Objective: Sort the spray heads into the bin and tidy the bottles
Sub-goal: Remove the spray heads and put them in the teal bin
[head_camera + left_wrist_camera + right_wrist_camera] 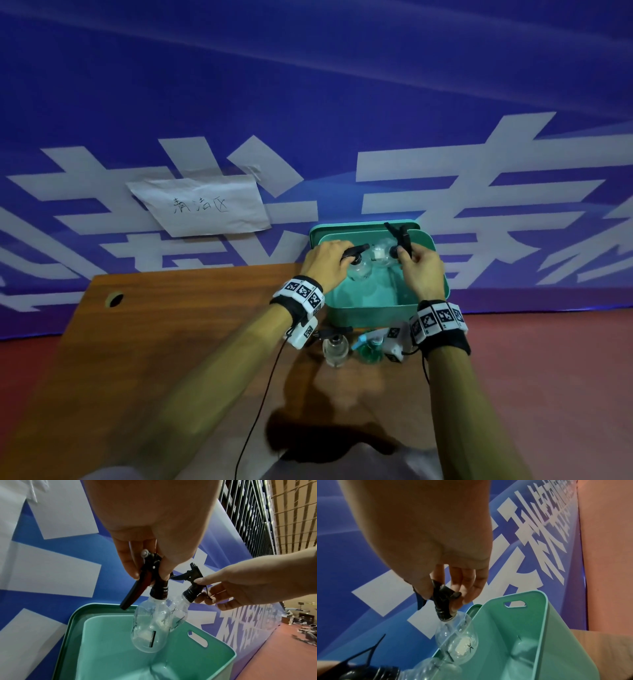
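Over the open teal bin (pixel 363 311) I hold two clear spray bottles by their black trigger heads. My left hand (pixel 329 262) grips the head (pixel 150 572) of the left bottle (pixel 150 627), which hangs with its base down in the bin (pixel 109 649). My right hand (pixel 419 265) pinches the head (pixel 442 599) of the right bottle (pixel 458 639), tilted toward the left one above the bin (pixel 530 635). The two bottle bodies touch. Both heads sit on their bottles.
On the wooden table (pixel 164 342), near the bin's front wall, stand a clear bottle with a black head (pixel 335 347) and a green bottle with a light blue head (pixel 370 349). A blue banner with a taped paper sign (pixel 202 205) rises behind the table.
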`<control>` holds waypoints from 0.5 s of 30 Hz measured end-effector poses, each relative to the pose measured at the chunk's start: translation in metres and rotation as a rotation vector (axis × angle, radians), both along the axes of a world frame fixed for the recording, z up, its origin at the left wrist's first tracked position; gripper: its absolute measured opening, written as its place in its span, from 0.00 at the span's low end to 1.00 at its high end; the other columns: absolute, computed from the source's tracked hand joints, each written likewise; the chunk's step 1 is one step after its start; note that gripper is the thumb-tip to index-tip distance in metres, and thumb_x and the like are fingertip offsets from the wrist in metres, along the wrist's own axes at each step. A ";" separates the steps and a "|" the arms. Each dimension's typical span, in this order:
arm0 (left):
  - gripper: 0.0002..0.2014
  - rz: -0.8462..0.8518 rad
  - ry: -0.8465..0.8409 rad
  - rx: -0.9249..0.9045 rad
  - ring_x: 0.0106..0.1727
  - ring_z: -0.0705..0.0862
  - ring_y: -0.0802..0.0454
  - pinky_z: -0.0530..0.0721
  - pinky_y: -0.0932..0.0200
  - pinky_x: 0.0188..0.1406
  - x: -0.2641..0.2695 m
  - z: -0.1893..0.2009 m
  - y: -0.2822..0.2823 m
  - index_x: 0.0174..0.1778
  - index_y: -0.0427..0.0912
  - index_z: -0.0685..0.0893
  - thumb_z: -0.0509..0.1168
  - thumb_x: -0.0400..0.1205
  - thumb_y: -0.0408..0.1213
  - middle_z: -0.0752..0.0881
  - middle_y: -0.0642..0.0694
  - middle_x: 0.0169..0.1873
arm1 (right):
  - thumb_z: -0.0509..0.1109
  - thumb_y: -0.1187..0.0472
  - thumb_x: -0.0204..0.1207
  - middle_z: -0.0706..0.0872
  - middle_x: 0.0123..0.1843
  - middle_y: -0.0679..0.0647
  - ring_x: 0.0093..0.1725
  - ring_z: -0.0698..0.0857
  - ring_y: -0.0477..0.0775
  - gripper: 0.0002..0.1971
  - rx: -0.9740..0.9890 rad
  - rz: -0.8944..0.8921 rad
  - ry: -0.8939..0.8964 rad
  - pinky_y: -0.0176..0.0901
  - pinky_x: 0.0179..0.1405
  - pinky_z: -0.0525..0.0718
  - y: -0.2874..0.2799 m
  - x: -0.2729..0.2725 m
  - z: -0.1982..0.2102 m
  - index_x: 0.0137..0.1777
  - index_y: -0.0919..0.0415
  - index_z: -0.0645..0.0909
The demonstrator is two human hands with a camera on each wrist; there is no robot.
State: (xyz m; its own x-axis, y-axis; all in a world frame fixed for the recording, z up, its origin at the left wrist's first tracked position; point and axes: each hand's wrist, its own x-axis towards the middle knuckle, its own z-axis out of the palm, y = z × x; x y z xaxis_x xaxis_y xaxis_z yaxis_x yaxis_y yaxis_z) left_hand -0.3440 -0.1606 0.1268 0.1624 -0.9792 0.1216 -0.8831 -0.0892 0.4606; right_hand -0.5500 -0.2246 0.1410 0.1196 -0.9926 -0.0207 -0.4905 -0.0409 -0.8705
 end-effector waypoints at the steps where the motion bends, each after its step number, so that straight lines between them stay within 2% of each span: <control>1: 0.05 0.010 -0.016 0.011 0.41 0.86 0.47 0.89 0.46 0.40 -0.004 -0.001 -0.002 0.53 0.53 0.85 0.69 0.82 0.43 0.87 0.53 0.41 | 0.70 0.57 0.85 0.82 0.30 0.43 0.31 0.79 0.42 0.09 0.011 0.026 0.015 0.40 0.31 0.71 -0.006 -0.003 -0.004 0.56 0.59 0.90; 5: 0.05 0.055 -0.085 0.082 0.42 0.88 0.47 0.89 0.48 0.43 -0.014 -0.007 -0.005 0.53 0.54 0.87 0.71 0.82 0.44 0.89 0.52 0.41 | 0.72 0.57 0.83 0.84 0.31 0.45 0.33 0.81 0.50 0.09 0.057 0.146 0.098 0.42 0.35 0.74 -0.028 -0.012 -0.015 0.55 0.59 0.91; 8: 0.06 0.087 -0.090 0.146 0.42 0.89 0.46 0.90 0.48 0.44 -0.017 -0.011 -0.007 0.54 0.55 0.88 0.71 0.82 0.46 0.90 0.51 0.40 | 0.72 0.56 0.83 0.90 0.37 0.55 0.39 0.86 0.58 0.08 0.080 0.202 0.141 0.46 0.39 0.80 -0.039 -0.014 -0.020 0.54 0.57 0.91; 12: 0.07 0.120 -0.134 0.242 0.45 0.89 0.45 0.90 0.50 0.46 -0.019 -0.019 -0.012 0.56 0.55 0.90 0.70 0.83 0.46 0.91 0.49 0.41 | 0.72 0.54 0.83 0.92 0.45 0.59 0.47 0.90 0.61 0.10 0.142 0.266 0.202 0.50 0.49 0.87 -0.053 -0.015 -0.034 0.58 0.54 0.91; 15: 0.08 0.118 -0.181 0.315 0.46 0.90 0.43 0.90 0.51 0.45 -0.017 -0.026 -0.016 0.56 0.53 0.91 0.70 0.83 0.46 0.91 0.47 0.42 | 0.72 0.52 0.82 0.92 0.48 0.60 0.49 0.89 0.62 0.11 0.206 0.322 0.300 0.53 0.52 0.89 -0.061 -0.011 -0.046 0.59 0.53 0.91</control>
State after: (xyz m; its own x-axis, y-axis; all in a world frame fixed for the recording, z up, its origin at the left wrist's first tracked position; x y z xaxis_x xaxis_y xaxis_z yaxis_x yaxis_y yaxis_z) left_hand -0.3611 -0.1769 0.1008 0.2802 -0.9488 -0.1456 -0.9228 -0.3080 0.2315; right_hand -0.5609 -0.2860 0.0946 0.3784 -0.8778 -0.2938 -0.7119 -0.0731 -0.6985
